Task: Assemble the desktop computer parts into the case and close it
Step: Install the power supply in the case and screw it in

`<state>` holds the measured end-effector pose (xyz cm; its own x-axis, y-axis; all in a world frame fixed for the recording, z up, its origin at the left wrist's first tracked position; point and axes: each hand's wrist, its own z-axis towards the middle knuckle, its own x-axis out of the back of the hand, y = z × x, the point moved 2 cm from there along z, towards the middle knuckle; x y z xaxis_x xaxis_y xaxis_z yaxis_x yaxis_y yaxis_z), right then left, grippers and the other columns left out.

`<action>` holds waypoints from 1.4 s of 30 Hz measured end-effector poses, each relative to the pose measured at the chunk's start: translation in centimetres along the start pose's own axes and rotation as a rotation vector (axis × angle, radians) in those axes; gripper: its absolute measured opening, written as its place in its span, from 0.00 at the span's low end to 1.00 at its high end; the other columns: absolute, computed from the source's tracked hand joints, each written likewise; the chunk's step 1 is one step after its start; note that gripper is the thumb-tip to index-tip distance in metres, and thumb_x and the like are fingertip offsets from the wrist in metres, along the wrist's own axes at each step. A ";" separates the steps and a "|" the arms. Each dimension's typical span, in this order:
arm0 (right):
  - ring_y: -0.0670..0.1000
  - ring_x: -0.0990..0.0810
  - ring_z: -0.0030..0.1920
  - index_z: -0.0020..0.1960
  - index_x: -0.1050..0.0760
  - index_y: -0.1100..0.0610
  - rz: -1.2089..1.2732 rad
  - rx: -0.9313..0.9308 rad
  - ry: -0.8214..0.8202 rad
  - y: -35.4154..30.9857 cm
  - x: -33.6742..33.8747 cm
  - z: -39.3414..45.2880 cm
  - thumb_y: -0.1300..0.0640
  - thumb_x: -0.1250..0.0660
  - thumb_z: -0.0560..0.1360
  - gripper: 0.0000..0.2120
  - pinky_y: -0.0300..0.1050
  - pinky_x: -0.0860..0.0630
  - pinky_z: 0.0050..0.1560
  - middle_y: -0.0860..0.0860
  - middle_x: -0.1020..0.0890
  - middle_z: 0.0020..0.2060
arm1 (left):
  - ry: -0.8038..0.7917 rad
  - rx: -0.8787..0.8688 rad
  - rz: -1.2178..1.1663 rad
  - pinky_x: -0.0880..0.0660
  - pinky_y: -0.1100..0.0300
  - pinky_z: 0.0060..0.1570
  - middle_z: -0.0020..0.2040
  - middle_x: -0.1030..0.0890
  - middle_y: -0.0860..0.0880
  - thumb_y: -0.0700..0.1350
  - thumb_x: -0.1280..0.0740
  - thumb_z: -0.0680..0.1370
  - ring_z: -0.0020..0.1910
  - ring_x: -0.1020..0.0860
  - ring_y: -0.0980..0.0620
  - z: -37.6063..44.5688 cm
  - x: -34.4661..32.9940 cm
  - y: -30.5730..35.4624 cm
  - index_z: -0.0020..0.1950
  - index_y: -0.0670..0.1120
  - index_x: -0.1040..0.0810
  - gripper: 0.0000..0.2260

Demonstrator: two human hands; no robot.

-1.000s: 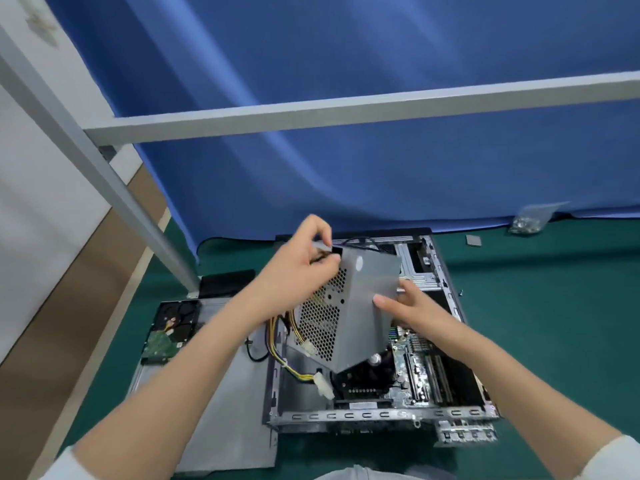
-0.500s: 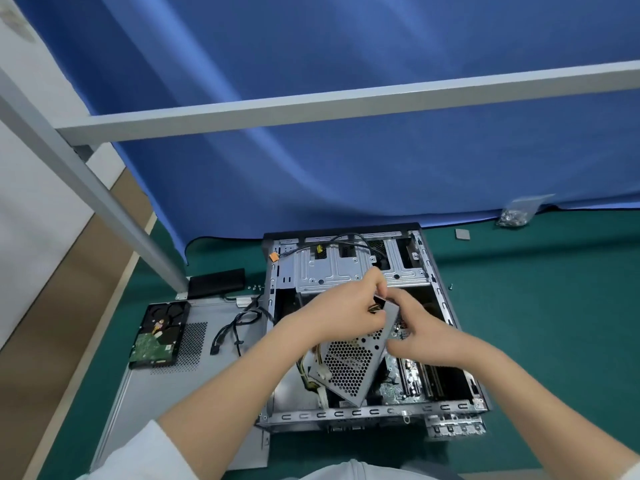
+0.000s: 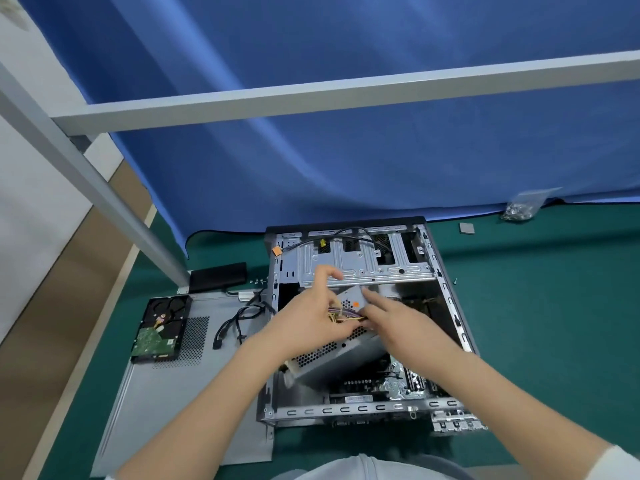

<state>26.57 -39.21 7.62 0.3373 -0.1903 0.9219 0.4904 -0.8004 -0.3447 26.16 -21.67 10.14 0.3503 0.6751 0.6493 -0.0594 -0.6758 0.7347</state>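
The power supply [image 3: 341, 355] sits tilted inside the open case [image 3: 450, 299], its lower end down near the motherboard [image 3: 398, 379] and its upper end raised toward the drive cage [image 3: 363, 268]. The left hand [image 3: 308, 318] curls its lower fingers round the bundle of coloured cables [image 3: 341, 315] where they leave the box, while thumb and forefinger stand free above. The right hand [image 3: 394, 315] lies on the top face with fingers fairly straight, pressing and steadying rather than gripping.

I'd judge that metal box heavy and rigid, with sharp sheet edges and smooth, slippery sides. It wants holding by its solid faces or corners, not hung from the wires, which are springy and could strain at their root. The board beneath looks fragile, so lowering it squarely matters.

On the green worktop [image 3: 536, 323], the side panel [image 3: 166, 403] carries a hard drive [image 3: 157, 329].
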 end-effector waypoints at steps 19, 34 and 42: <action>0.50 0.22 0.43 0.48 0.23 0.51 0.469 -0.333 0.526 1.5 -0.1 -0.3 0.57 0.40 0.80 0.08 0.50 0.25 0.42 0.42 0.22 0.45 | 0.121 -0.096 -0.172 0.27 0.68 0.32 0.47 0.23 0.58 0.48 0.35 0.78 0.37 0.21 0.57 3.1 1.1 2.8 0.62 0.65 0.34 0.17; 0.21 0.46 0.62 0.69 0.49 0.41 0.706 -0.225 0.104 6.7 -1.5 -2.4 0.40 0.26 0.64 0.43 0.28 0.40 0.62 0.34 0.46 0.66 | -0.128 -0.044 0.226 0.37 0.56 0.68 0.71 0.41 0.57 0.59 0.21 0.60 0.69 0.38 0.55 4.6 -2.7 -3.3 0.72 0.63 0.47 0.48; 0.42 0.21 0.32 0.69 0.74 0.31 0.552 -0.301 -0.161 9.6 -3.9 -2.1 0.61 0.24 0.67 0.62 0.36 0.23 0.34 0.40 0.25 0.59 | -0.047 0.045 -0.042 0.42 0.61 0.69 0.73 0.46 0.65 0.58 0.21 0.60 0.71 0.41 0.62 1.8 -3.6 -6.3 0.70 0.73 0.53 0.51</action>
<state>28.25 -47.32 1.07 0.6028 -0.5504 0.5776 -0.0279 -0.7380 -0.6742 26.95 -20.40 2.80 0.3952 0.6890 0.6075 -0.0021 -0.6607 0.7507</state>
